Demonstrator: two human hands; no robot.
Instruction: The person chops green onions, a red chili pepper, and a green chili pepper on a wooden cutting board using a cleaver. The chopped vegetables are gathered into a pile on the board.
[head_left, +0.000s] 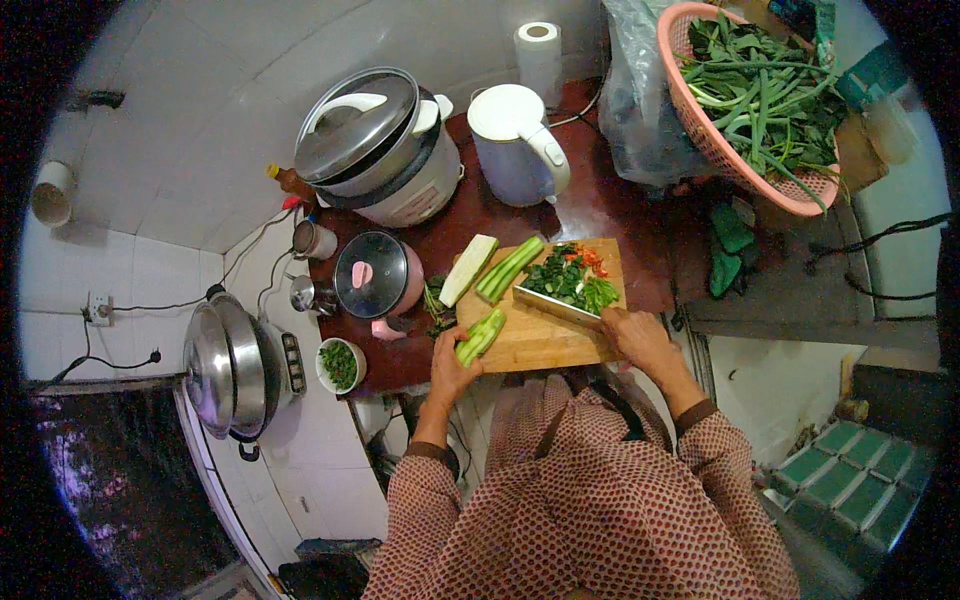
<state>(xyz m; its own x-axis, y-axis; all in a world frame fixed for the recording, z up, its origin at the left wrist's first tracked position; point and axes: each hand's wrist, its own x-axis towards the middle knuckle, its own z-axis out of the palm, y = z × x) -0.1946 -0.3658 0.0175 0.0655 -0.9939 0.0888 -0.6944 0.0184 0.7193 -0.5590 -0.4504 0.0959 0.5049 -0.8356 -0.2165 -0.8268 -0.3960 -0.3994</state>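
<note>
At the front left corner of a wooden cutting board, my left hand holds a piece of pale-striped green cucumber or gourd. My right hand is closed around the handle of a cleaver, at the board's right front. Its blade stretches leftward, just in front of chopped dark greens, chopped red pepper and light-green bits. Two longer pieces lie on the board's left: one cut face up, one striped side up. The blade and the held piece are apart.
Left of the board are leafy stems, a pink lidded pot and a bowl of chopped greens. Behind stand a rice cooker and an electric kettle. A pink basket of greens sits back right; a steel wok far left.
</note>
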